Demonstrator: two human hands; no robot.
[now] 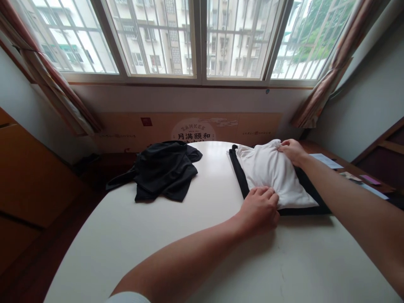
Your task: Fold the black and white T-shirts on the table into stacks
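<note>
Pinching the white cloth (272, 168) at its near edge, the left hand (259, 207) has curled fingers; the right hand (292, 151) grips its far side. The cloth lies over folded black fabric (307, 211) on the white table (202, 269), right of a crumpled black garment (164, 170).

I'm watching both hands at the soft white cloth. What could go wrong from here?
The soft white cloth is creased between the left hand and right hand, so it might end up wrinkled. It lies on flat black fabric, which could shift if the fingers catch it. The crumpled black garment reaches the left edge of the round white table, so a knock might slide it off.
</note>
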